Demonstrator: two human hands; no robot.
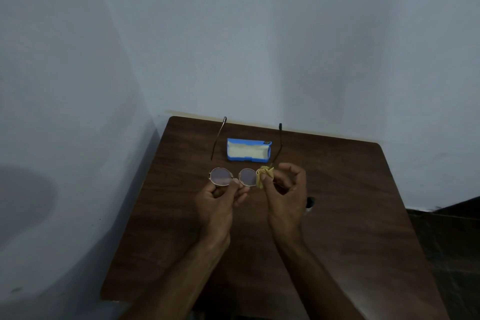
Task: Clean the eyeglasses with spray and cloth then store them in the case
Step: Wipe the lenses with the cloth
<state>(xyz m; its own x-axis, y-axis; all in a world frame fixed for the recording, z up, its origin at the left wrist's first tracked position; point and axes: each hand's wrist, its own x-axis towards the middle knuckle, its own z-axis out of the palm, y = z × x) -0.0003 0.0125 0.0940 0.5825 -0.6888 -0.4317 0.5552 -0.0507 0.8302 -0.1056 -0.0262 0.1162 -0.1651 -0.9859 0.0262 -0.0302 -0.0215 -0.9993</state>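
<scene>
Two hands: both of yours are held over the dark wooden table (337,215), close together, with the forearms coming in from the bottom of the view.
Left hand (220,200): your fingers are curled, and the thumb and forefinger pinch the eyeglasses (222,176) at the bridge, between the two lenses.
Right hand (285,189): your thumb and forefinger pinch a bunched yellow cloth (265,176). The other fingers arch loosely and hold nothing.
Eyeglasses: you hold them off the table in front of you. They have round lenses in a thin metal frame, and both temples are unfolded and point away from you toward the wall (259,34).
Cloth: it sits at the outer rim of the lens on your right. You cannot tell from here whether it touches the glass itself.
Case (249,150): blue, lying open on the table beyond the glasses with its pale lining facing up. It shows between the two temples.
Dark object (311,202): small, on the table just behind your right hand and mostly hidden by it, so it cannot be identified.
</scene>
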